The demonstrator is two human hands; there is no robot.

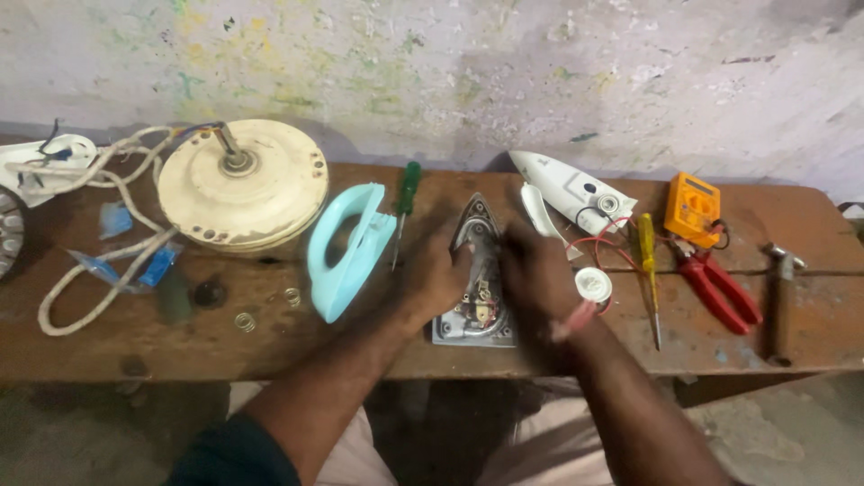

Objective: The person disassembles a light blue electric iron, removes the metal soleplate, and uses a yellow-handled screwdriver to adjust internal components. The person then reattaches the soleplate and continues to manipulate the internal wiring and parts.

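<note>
A bare metal iron base (477, 297) with exposed wiring lies on the wooden bench (270, 346), its tip pointing away from me. My left hand (435, 274) grips its left edge. My right hand (537, 274) rests on its right side, fingers curled over the top; what they pinch is hidden. A light blue iron handle cover (346, 252) lies just left of my left hand. A white round dial (593, 284) and red wires (601, 245) sit by my right wrist.
A green-handled screwdriver (404, 205), a white iron shell (571, 191), a yellow screwdriver (648, 261), red pliers (720, 286), an orange multimeter (691, 205) and a hammer (781, 292) lie on the bench. A cream fan motor (245, 184) with white cord (108, 261) sits at left. Small springs (245, 321) lie near the front.
</note>
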